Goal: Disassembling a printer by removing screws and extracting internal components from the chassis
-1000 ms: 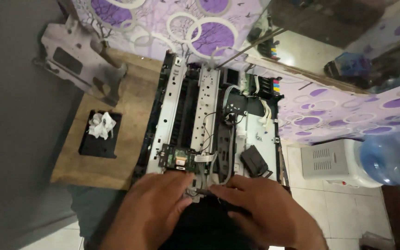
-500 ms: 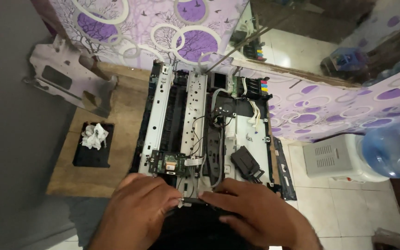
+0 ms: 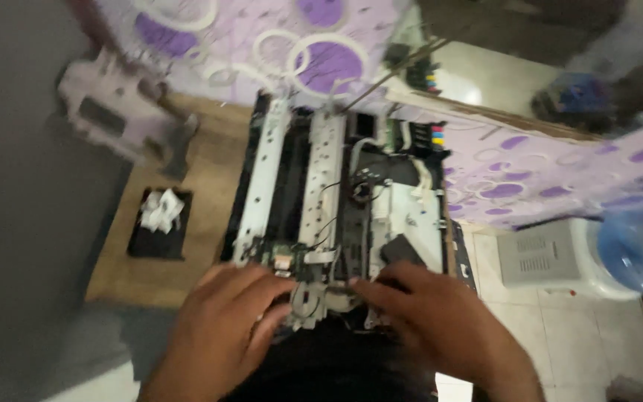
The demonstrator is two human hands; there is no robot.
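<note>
left hand [image 3: 221,327]: fingers curled on the near edge of the opened printer [image 3: 336,223], grip unclear
right hand [image 3: 433,320]: fingers spread flat on the same edge
printer: on wooden table [image 3: 202,186]

An opened printer chassis [image 3: 336,201], stripped of its cover so its pale metal rails, black wiring and a small green circuit board show, lies on a light wooden tabletop [image 3: 202,216]. The left hand [image 3: 225,327] rests at its near end, fingers curled beside the circuit board, and the right hand [image 3: 433,320] presses its fingertips on the grey plastic frame close to a black block. Left of the chassis sits a flat black tray [image 3: 159,227] holding crumpled white paper. A grey plastic cover panel [image 3: 117,123] lies further back, against a purple-and-white circle-patterned cloth [image 3: 277,37]. On the tiled floor [image 3: 574,320] to the right stands a white box with vents [image 3: 552,257], beside a blue water bottle [image 3: 638,249].
</note>
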